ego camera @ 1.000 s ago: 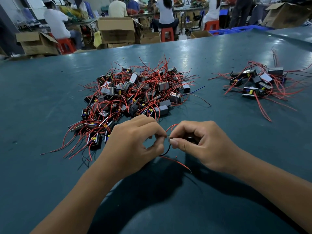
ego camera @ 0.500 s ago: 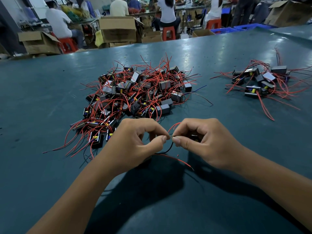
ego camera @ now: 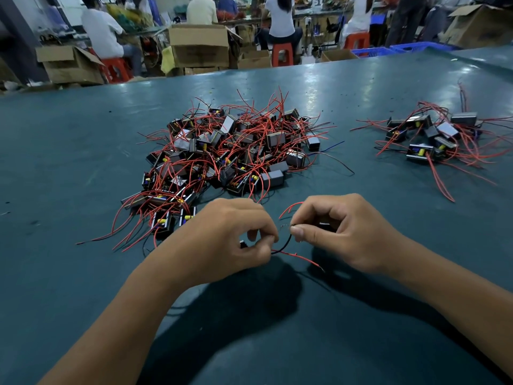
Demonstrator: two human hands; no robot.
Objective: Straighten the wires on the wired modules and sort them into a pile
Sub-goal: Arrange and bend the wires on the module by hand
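Your left hand (ego camera: 222,240) and your right hand (ego camera: 341,232) sit side by side just on the near side of the big pile (ego camera: 230,151), low over the teal table (ego camera: 69,151). Your left hand is curled, thumb and forefinger pressed together on a black wire (ego camera: 284,244). That wire arcs across the small gap to your right hand, whose thumb and forefinger pinch its other end. The module (ego camera: 323,225) it belongs to shows only as a dark sliver tucked behind your right fingers, so you cannot tell much of its shape from here. A red wire (ego camera: 299,258) trails out below the black one toward you and to the right, and its bare tip lies near your right wrist. A second red wire (ego camera: 288,208) loops up between your hands on the side facing the big pile.

The big pile itself is a tangle of dark modules and red wires, with loose red strands fanning out from its left edge across the table. Well to the right of it lies the smaller pile (ego camera: 433,137), a handful of modules with their red wires spread more loosely. Beyond the big pile, past the table's far edge, stand cardboard boxes (ego camera: 198,45) and red stools (ego camera: 281,52) where people sit working.
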